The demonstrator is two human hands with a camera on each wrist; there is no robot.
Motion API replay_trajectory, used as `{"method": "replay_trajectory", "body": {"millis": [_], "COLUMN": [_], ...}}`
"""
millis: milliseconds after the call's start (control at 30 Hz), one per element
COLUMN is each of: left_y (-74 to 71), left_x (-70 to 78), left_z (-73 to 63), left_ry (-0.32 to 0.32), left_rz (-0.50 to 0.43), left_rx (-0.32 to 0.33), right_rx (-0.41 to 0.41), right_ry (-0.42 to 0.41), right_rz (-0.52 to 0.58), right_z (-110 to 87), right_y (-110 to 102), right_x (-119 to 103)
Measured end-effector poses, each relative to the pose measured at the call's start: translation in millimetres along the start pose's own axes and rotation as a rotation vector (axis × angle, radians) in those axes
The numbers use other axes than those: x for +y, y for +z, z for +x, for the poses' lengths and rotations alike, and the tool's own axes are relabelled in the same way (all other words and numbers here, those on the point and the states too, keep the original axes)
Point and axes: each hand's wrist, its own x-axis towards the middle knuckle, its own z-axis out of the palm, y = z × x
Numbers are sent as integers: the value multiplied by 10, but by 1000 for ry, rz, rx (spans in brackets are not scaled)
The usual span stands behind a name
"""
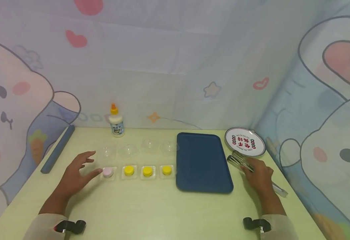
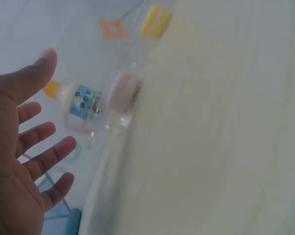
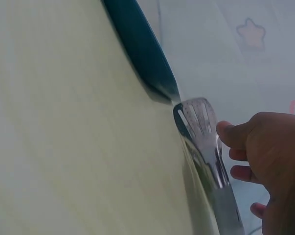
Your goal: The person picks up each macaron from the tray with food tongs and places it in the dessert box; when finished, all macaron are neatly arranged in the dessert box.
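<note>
My left hand (image 1: 76, 173) hovers with fingers spread and relaxed, its thumb tip right by a pale pink macaron (image 1: 107, 172) on a clear square base. Three yellow macarons (image 1: 147, 171) on similar bases run in a row to its right. Behind them stand several clear plastic domes (image 1: 128, 150). On the right side, my right hand (image 1: 258, 175) is held over metal tongs (image 3: 206, 142) with slotted heads. The right wrist view shows its fingers loosely bent beside the tongs, thumb near the slotted end, not wrapped round them.
A dark blue tray (image 1: 203, 163) lies right of the macarons. An oval white plate (image 1: 245, 142) with red lettering sits at the back right. A white bottle with an orange nozzle (image 1: 116, 125) stands at the back, and a blue-grey rod (image 1: 58, 148) lies along the left edge.
</note>
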Motion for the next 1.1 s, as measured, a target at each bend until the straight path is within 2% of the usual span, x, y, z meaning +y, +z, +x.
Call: {"method": "replay_trajectory", "body": {"millis": [100,233,367,567,867,1100], "left_y": [5,105,230,442,655,876], "left_x": [105,276,424,600,705,821], "left_z": [65,214,339,487,612,742], "left_ry": [26,66,62,54,53,31], "left_rz": [-1,-15,-38,-47,-39,-53], "left_rx": [22,8,-39,-139,-180,-231], "right_rx": [4,-4,-20,-62,-87,-145], "right_ry": [-46,-70,-93,-128,-238,-261], "right_rz": [16,49,76,61,50,100], "right_z": [47,109,159,247,326,408], "right_y": [12,24,96,232,401,549], "right_x": [-93,-237,-385,-568,-931,-1257]}}
